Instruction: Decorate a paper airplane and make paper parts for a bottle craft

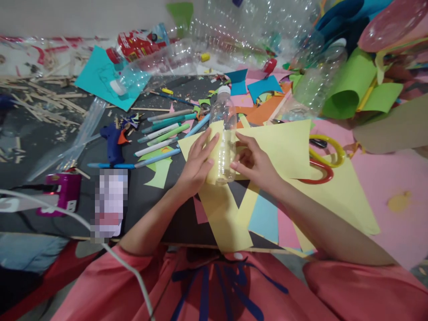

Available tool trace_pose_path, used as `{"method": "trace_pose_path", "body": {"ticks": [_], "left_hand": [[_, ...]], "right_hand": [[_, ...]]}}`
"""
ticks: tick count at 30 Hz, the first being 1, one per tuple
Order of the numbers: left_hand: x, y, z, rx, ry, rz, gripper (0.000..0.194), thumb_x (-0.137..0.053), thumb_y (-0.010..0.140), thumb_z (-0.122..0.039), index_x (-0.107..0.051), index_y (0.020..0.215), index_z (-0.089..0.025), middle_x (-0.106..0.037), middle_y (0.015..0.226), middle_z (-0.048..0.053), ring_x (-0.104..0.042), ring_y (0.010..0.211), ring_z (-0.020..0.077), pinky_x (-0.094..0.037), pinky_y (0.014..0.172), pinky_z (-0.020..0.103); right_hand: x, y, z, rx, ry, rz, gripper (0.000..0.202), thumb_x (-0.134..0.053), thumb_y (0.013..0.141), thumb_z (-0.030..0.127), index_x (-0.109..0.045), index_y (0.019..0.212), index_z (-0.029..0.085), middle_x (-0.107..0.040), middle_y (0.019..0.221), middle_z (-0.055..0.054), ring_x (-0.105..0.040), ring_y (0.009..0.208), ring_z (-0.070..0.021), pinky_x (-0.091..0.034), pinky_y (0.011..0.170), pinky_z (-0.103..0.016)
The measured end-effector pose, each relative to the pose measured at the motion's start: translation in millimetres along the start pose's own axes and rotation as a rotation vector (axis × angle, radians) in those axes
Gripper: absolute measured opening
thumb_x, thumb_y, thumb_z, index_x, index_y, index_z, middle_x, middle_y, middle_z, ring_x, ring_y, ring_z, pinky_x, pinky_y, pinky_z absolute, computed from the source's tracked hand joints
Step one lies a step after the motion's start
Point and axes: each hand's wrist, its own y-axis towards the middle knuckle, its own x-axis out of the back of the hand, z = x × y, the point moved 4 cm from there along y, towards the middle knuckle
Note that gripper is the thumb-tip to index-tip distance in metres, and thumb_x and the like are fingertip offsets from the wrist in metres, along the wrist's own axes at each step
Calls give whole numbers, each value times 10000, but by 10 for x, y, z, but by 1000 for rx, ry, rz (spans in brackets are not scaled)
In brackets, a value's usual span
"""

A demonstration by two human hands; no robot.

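Observation:
A clear plastic bottle (226, 113) with a white cap stands or leans upright in front of me, with a yellow paper sheet (284, 145) behind it and to its right. My left hand (198, 162) presses the sheet's left end against the bottle's left side, fingers together and pointing up. On the bottle's right side, my right hand (252, 160) has its thumb and forefinger around the sheet near the bottle. Beneath them lies a yellow paper strip (227, 218).
Marker pens (167, 131), a blue glue gun (113, 140) and a phone (112, 200) lie to the left. Scissors with yellow and red handles (329, 154) are at the right. Plastic bottles (160, 58) and coloured paper crowd the back. A white cable (80, 218) crosses the lower left.

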Motion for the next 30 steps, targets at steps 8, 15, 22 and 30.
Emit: {"method": "trace_pose_path", "body": {"ticks": [8,15,22,30], "left_hand": [[-27,1,16,52,3,4,630,-298,979,-633,-294,1542,-352,-229,1669,27,-206,1541,283,-223,1254,471],[-38,-17,49,15,30,-12,645,-309,993,-598,-229,1567,-315,-213,1673,60,-210,1541,264,-239,1250,441],[-47,-21,51,27,19,2,654,-308,980,-628,-233,1564,-342,-176,1683,34,-187,1547,275,-210,1258,446],[-44,-27,61,64,-19,-41,676,-353,954,-663,-301,1541,-331,-216,1672,47,-200,1542,286,-198,1261,465]], "right_hand": [[7,20,-10,12,-35,-6,703,-603,848,632,-392,1462,364,-533,1309,-102,-577,706,-146,-525,594,-335],[10,32,19,62,-79,3,668,-549,889,613,-397,1493,372,-537,1318,-100,-574,734,-157,-544,636,-360],[3,19,-11,77,-61,-4,652,-552,889,622,-415,1478,376,-547,1280,-90,-572,737,-159,-557,656,-369],[-23,-14,-37,80,-154,44,689,-449,916,670,-284,1542,435,-427,1344,-78,-573,858,-182,-562,848,-445]]}}
